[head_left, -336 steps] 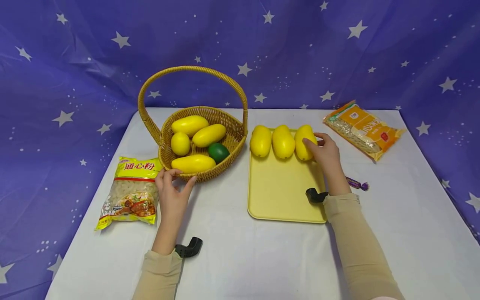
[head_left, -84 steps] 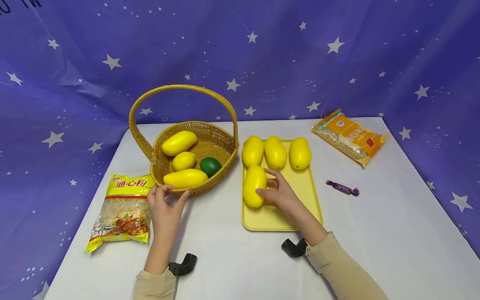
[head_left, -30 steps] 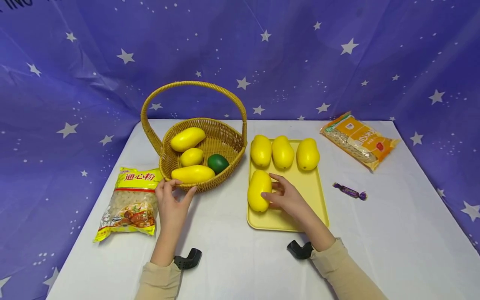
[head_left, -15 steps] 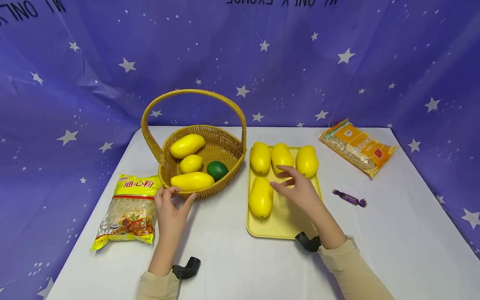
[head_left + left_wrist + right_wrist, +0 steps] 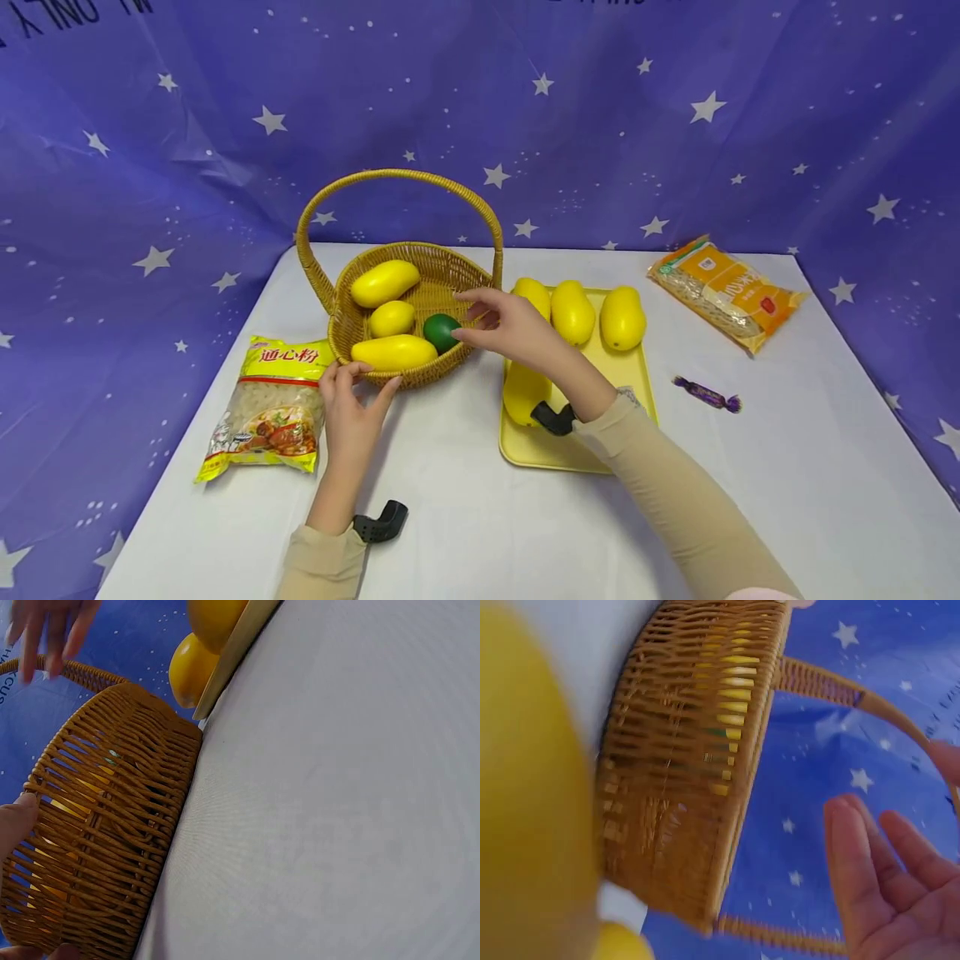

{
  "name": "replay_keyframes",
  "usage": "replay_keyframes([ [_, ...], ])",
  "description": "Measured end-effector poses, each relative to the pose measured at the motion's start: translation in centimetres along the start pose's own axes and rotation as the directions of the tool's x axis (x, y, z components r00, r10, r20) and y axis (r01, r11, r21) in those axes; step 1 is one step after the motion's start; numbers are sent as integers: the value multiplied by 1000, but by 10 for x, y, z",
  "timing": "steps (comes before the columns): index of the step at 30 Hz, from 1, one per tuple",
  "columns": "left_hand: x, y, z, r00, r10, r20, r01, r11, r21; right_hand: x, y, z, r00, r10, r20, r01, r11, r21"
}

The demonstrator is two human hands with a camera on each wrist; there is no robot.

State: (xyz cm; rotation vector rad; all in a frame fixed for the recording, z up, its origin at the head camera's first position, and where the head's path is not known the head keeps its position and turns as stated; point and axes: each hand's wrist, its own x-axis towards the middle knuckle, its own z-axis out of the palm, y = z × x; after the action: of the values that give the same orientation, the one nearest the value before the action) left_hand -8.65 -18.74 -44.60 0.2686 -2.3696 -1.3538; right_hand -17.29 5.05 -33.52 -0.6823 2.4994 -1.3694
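A wicker basket (image 5: 416, 379) with a tall handle stands left of centre. In it lie two long yellow mango-like fruits (image 5: 393, 353), a lemon (image 5: 392, 318) and a dark green egg-shaped fruit (image 5: 440, 332). My left hand (image 5: 354, 421) holds the basket's front rim, thumb and fingers apart on it; the left wrist view shows the thumb (image 5: 16, 821) at the weave. Over the basket's right rim reaches my right hand (image 5: 513, 327), fingers spread and holding nothing, fingertips close to the green fruit. Several plump yellow fruits (image 5: 622, 318) rest on the yellow tray (image 5: 555, 454), partly behind my right arm.
Against the basket's left side lies a bag of macaroni (image 5: 266, 408). An orange-labelled grain bag (image 5: 727, 292) is at the back right, with a purple wrapped candy (image 5: 707, 393) nearer, right of the tray. A starry blue cloth (image 5: 600, 125) hangs behind the table.
My right hand has let go of the yellow fruit at the tray's front left and moved left over the basket. Earlier that fruit left the basket. The left hand keeps its place.
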Motion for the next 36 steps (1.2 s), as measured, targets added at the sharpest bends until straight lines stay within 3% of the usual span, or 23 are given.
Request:
replay_keyframes([
  [8, 1, -1, -1, 1000, 16, 5, -16, 999, 28, 50, -2, 31, 981, -41, 189, 59, 994, -94],
  [15, 2, -1, -1, 1000, 15, 13, -15, 999, 39, 72, 4, 53, 953, -56, 299, 120, 972, -201],
  [25, 3, -1, 2, 1000, 14, 17, -15, 1000, 21, 83, 0, 70, 930, -66, 361, 195, 921, -336],
  [36, 1, -1, 1, 1000, -17, 15, 17, 1000, 26, 85, 7, 79, 937, -23, 348, 152, 925, -347],
])
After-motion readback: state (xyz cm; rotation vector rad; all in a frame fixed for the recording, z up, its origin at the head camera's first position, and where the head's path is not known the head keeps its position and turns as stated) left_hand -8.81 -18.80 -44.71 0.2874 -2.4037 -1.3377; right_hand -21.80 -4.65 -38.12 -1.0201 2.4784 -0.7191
